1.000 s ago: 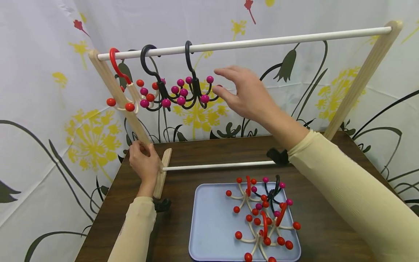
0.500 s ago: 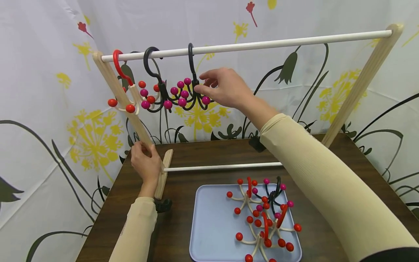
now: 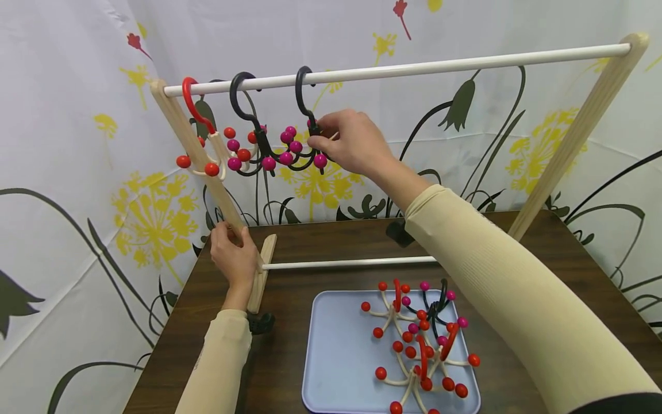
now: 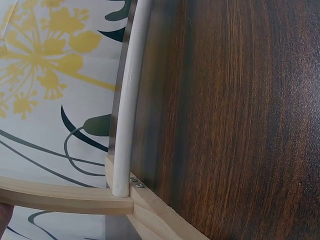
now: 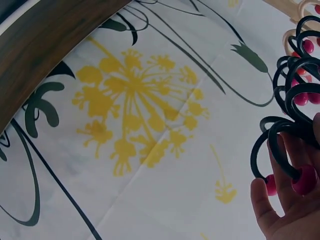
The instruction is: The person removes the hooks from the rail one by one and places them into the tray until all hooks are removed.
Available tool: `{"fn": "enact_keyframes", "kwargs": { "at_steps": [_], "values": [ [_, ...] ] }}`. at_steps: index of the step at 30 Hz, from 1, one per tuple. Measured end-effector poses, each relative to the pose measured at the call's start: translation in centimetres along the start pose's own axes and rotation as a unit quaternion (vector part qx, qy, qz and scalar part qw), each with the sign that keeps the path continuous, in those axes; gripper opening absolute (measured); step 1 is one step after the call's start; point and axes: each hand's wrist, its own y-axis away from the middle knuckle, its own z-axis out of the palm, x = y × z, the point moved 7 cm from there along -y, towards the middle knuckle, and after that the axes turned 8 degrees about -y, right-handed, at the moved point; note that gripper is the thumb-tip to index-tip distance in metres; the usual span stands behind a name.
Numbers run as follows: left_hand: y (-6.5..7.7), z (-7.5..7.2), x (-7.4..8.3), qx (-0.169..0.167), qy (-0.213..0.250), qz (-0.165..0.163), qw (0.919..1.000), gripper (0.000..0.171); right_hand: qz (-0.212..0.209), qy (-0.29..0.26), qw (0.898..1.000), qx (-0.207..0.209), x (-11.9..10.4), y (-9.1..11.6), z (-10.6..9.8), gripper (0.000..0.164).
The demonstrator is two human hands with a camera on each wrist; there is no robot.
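Observation:
My right hand (image 3: 357,144) pinches the neck of a black hanger (image 3: 299,95) whose curved arms end in magenta balls. Its hook hangs over the white upper bar (image 3: 414,70). From the right wrist, fingers (image 5: 260,197) show behind the hanger's looped arms, beside two magenta balls (image 5: 305,180). Just left on the bar is a second black hanger (image 3: 262,142), and beyond it a cream hanger with a red hook (image 3: 192,106) and red balls. Low on the rack's left wooden post (image 3: 219,198), my left hand (image 3: 235,253) grips the wood.
A pale blue tray (image 3: 331,345) sits on the dark wood table (image 3: 289,328), holding several red-hooked cream hangers (image 3: 411,374) and a black one (image 3: 434,310). A lower white rod (image 3: 351,263) joins the rack's feet. Behind hangs a flower-patterned curtain (image 3: 310,34).
My right hand has moved left to the black hanger and now pinches its neck; the hanger has turned slightly on the bar. My left hand stays on the post.

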Motion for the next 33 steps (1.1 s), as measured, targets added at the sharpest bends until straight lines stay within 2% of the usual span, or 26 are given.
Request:
{"fn": "enact_keyframes", "kwargs": {
  "at_steps": [4, 11, 14, 20, 24, 28, 33],
  "values": [
    [0.0, 0.0, 0.0, 0.002, 0.002, 0.000, 1.0000, 0.019, 0.003, 0.001, 1.000, 0.011, 0.1, 0.1, -0.5, 0.028],
    [0.1, 0.1, -0.2, -0.009, 0.000, -0.006, 0.9999, 0.019, -0.007, -0.032, 0.999, 0.039, 0.3, 0.6, -2.2, 0.026],
    [0.1, 0.0, -0.3, -0.011, -0.001, -0.004, 0.9999, 0.019, 0.001, -0.039, 0.998, 0.048, 0.4, 1.0, -3.2, 0.026],
    [0.1, 0.0, -0.1, -0.004, 0.001, 0.000, 1.0000, 0.018, 0.036, -0.015, 0.997, 0.071, 0.5, 2.9, -5.8, 0.026],
    [0.0, -0.1, 0.1, 0.003, 0.004, 0.009, 0.9999, 0.018, 0.049, -0.001, 0.996, 0.071, 1.2, 4.8, -6.9, 0.025],
    [-0.2, -0.3, 0.2, 0.007, 0.010, 0.012, 0.9999, 0.019, 0.036, -0.011, 0.998, 0.048, 2.4, 6.8, -5.9, 0.024],
    [0.0, -0.1, 0.0, -0.001, 0.004, 0.011, 0.9999, 0.019, 0.024, -0.036, 0.999, 0.000, 3.9, 9.1, -2.7, 0.020]
  ]
}}
